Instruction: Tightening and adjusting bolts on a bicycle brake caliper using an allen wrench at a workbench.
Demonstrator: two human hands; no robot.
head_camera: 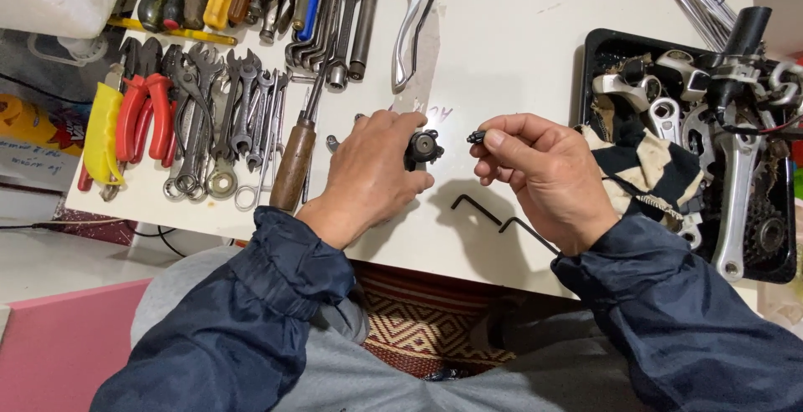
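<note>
Left hand (372,169) rests on the white tabletop (502,61), fingers closed round a small black toothed part (423,146). Right hand (535,169) hovers just beside it w/ thumb & forefinger pinched on a tiny black bolt (476,137) — two black hex keys (493,215) lie below, betw. the wrists. Wrenches (238,119) at left — parts tray (711,144) at right.

- The table (519,52) is white.
- Small part (423,148) in the left hand (368,174): black.
- Tiny piece (477,137) pinched by the right hand (544,174): black.
- Two hex keys (502,220) near the table's front edge: black.
- Pliers (142,115), left of the wrenches (226,127): red handles; the wrenches are silver-grey.
- Tray (774,270) at the table's right end: black.
- Sleeves (251,328): dark navy.
- Mat (418,324) below the table's edge: red and cream woven diamonds.
</note>
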